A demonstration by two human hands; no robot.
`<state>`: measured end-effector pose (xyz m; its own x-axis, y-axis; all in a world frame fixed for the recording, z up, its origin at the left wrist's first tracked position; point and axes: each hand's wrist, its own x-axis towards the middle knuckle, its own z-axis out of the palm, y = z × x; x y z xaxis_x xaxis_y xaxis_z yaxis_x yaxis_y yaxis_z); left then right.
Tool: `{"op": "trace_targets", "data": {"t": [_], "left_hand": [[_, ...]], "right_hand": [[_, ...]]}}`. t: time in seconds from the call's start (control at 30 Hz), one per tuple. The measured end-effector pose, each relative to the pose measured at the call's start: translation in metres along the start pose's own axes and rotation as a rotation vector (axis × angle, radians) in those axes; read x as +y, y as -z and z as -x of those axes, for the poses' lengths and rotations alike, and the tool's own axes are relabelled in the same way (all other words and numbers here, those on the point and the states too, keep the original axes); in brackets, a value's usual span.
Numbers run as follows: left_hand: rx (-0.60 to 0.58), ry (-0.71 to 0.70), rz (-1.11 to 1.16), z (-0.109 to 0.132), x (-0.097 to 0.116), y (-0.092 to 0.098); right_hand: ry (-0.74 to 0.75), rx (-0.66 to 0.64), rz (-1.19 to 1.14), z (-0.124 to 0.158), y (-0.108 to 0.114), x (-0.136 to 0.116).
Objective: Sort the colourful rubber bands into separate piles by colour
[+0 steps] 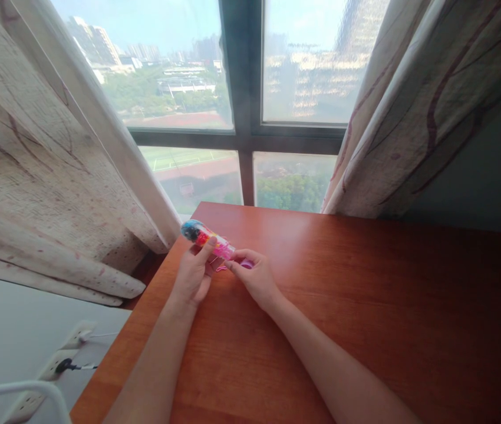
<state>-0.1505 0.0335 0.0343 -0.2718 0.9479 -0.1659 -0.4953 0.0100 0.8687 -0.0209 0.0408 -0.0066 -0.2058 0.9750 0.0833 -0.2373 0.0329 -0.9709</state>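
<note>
My left hand point(195, 274) is wrapped round a clear container of colourful bands point(206, 238), tilted above the table. Its contents run from blue and black at the far end through red and yellow to pink at the near end. The fingers of my right hand point(254, 277) are pinched together at that pink end; whatever is between them is too small to make out. Just behind the right fingers shows a round pink lid-like piece point(247, 264), partly hidden. Under the container, a thin pink strand point(221, 269) lies on the table.
The brown wooden table point(356, 306) reaches up to a window with a dark frame point(244, 141). Patterned curtains hang on the left point(56, 135) and right point(392, 112). Below the left edge are wall sockets point(53, 365) with a black plug point(63, 365) and a white curved rail point(33, 386).
</note>
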Motion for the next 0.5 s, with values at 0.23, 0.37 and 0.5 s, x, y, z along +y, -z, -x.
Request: {"op": "trace_targets", "data": {"t": [0.23, 0.37, 0.5], "left_hand": [[0.025, -0.031, -0.007, -0.0010, 0.0045, 0.0034], [0.048, -0.072, 0.002, -0.0012, 0.0077, 0.0031], [0.053, -0.088, 0.009, -0.0004, 0.0079, 0.0008]], "right_hand": [[0.028, -0.016, 0.102, -0.0014, 0.0055, -0.0028], [0.025, -0.008, 0.148, -0.0021, 0.0042, -0.0032], [0.003, -0.002, 0.120, -0.0009, -0.0024, -0.0041]]}}
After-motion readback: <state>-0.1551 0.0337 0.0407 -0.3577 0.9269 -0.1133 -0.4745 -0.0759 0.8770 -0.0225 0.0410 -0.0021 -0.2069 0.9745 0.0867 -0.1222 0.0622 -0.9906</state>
